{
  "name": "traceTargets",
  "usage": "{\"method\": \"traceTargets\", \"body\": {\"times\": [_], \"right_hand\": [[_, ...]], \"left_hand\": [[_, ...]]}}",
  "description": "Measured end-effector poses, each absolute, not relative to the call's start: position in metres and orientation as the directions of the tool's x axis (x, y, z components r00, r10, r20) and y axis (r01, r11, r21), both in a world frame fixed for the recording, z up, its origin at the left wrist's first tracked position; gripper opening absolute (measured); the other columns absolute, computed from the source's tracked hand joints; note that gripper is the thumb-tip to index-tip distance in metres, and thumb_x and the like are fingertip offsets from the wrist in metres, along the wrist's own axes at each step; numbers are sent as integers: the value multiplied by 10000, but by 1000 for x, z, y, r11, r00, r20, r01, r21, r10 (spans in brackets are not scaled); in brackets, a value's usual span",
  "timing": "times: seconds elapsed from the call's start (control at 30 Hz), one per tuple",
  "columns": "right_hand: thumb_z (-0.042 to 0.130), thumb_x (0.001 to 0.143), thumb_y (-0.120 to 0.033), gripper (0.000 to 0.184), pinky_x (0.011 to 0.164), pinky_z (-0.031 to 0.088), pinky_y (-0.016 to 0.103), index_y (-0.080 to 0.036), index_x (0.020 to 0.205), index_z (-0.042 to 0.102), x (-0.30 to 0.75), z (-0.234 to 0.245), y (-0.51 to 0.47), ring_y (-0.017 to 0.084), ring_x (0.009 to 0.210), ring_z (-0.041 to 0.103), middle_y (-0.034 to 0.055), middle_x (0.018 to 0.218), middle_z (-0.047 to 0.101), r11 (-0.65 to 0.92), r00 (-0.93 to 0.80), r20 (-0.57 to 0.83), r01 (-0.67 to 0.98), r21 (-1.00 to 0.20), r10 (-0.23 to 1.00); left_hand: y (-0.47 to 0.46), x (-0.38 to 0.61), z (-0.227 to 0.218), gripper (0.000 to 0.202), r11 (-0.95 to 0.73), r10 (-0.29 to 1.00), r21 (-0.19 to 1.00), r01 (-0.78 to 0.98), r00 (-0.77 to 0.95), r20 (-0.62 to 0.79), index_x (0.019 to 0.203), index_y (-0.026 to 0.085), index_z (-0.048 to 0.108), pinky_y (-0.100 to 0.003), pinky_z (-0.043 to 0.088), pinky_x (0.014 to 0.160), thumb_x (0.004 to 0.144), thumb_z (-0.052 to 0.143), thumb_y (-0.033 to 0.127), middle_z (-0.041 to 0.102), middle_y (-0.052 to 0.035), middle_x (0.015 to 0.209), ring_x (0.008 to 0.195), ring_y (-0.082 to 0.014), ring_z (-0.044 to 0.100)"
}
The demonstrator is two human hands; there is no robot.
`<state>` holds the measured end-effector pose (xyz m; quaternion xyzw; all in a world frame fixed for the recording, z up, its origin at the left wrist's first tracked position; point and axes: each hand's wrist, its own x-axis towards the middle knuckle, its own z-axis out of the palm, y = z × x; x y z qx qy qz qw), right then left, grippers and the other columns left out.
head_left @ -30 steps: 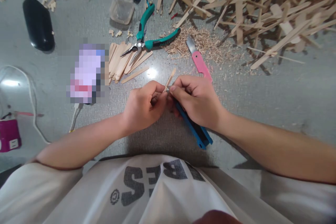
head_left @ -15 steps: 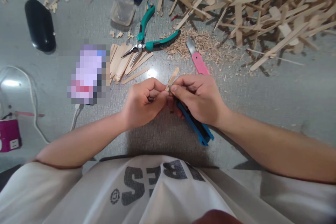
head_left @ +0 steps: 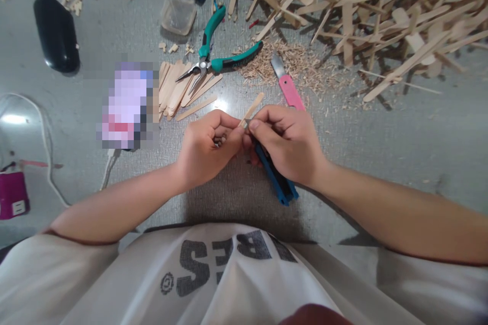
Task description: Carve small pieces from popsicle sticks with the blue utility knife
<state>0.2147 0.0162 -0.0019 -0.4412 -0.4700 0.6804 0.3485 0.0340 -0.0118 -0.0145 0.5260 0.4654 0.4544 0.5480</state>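
I had a wooden craft stick (head_left: 254, 104) pinched between the thumb and forefinger of my left hand (head_left: 211, 147), its free end slanting up and away from me. My right hand (head_left: 292, 142) gripped a blue utility knife (head_left: 277, 177), its handle jutting back below my palm; I couldn't tell whether its blade touched the wood. Beyond my hands, needle-nose pliers (head_left: 203, 65) lay spread, partly over more craft sticks (head_left: 172, 89), and a pink-handled knife (head_left: 290, 92) lay beside wood shavings (head_left: 297, 63).

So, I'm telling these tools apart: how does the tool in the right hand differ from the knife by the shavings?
The tool is blue-bodied, the knife pink-handled. The tool is in the right hand; the knife lies on the table. That hand partly hides both.
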Motion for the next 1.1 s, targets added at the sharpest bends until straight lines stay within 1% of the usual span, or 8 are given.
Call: {"method": "traceTargets", "body": {"times": [0.2, 0.3, 0.4, 0.53, 0.73, 0.97, 1.03, 1.1], "right_hand": [[834, 983, -320, 371, 393, 428, 271, -254, 688, 619, 219, -1, 19, 127, 428, 599, -26, 587, 676, -262, -368, -268, 69, -963, 890], [844, 977, -360, 377, 381, 431, 284, -250, 685, 634, 220, 1, 24, 138, 411, 605, -17, 594, 680, -314, -420, -315, 74, -947, 851], [861, 962, -414, 392, 366, 450, 292, -254, 698, 620, 219, 4, 25, 145, 404, 611, -13, 637, 706, -386, -430, -349, 1, -922, 833], [846, 973, -416, 397, 379, 460, 275, -259, 717, 588, 217, 4, 20, 130, 415, 607, -22, 644, 714, -366, -374, -305, -103, -925, 876], [790, 978, -334, 333, 395, 467, 277, -257, 726, 586, 215, 4, 17, 131, 420, 603, -13, 651, 728, -356, -325, -300, -126, -926, 897], [745, 907, -229, 257, 387, 443, 293, -269, 737, 556, 214, 2, 18, 139, 436, 592, -20, 677, 739, -316, -281, -259, -183, -931, 924], [752, 973, -303, 231, 428, 471, 307, -280, 824, 577, 216, 3, 14, 138, 470, 586, -23, 735, 736, -159, -155, -127, -215, -963, 980], [739, 1046, -534, 285, 549, 553, 341, -312, 946, 591, 223, 4, 7, 150, 585, 620, -7, 861, 738, -56, -53, -49, -147, -987, 997]], "left_hand": [[-16, 29, -20, 255, -96, 981, 982, 161, 185, 66, 946, 195, 635, -189, 494, 515, 1123, 685, 373, 824, -14, 761, 552, -80, 708], [-17, 29, -19, 152, -95, 980, 984, 150, 186, 66, 984, 199, 649, -207, 547, 581, 1113, 666, 277, 845, -15, 813, 605, -90, 737], [-15, 31, -16, 97, 24, 990, 996, 85, 137, -36, 1026, 207, 664, -228, 572, 562, 1060, 724, 275, 834, 5, 782, 553, -101, 708], [-10, 37, -12, 155, 240, 971, 971, 6, -5, -240, 994, 214, 675, -226, 575, 493, 937, 817, 239, 801, 23, 713, 563, -139, 739], [-8, 38, -7, 211, 348, 936, 936, -46, -47, -350, 964, 192, 689, -213, 643, 561, 949, 880, 280, 810, 10, 763, 583, -126, 766], [-11, 34, -13, 224, 221, 975, 975, 28, -12, -220, 985, 206, 673, -206, 625, 561, 1003, 823, 371, 809, -19, 807, 584, -112, 731], [-11, 34, -16, 208, 123, 992, 989, 87, -47, -120, 992, 208, 681, -201, 596, 548, 1024, 787, 384, 833, -65, 1020, 636, -99, 735], [-12, 33, -20, 199, -36, 996, 983, 182, -77, 50, 982, 210, 697, -211, 575, 560, 1035, 759, 392, 790, -117, 1264, 802, -125, 772]]}}
